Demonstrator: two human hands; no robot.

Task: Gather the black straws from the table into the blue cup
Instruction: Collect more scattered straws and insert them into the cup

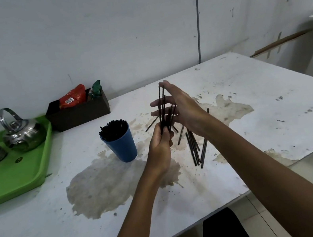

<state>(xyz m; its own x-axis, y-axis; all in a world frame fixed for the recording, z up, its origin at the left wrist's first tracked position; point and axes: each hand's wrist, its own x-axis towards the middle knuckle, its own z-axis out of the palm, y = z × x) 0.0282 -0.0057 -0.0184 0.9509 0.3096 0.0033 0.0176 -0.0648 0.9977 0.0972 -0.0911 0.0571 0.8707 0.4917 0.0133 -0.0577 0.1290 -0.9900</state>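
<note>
Mostly done, by the look of it: cup, mid-table toward the left, is already packed w/ straws. Left hand has fingers curled round the base of a small bunch, held upright above the table. Right hand steadies it, fingers straight, spread. Loose straws left lying nearer the right edge.

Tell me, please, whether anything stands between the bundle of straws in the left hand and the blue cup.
Nothing visible does. The left hand grips the bundle of straws just right of the blue cup, with only bare stained table between them. The cup's mouth is already crowded with straws, which may make insertion tight.
</note>
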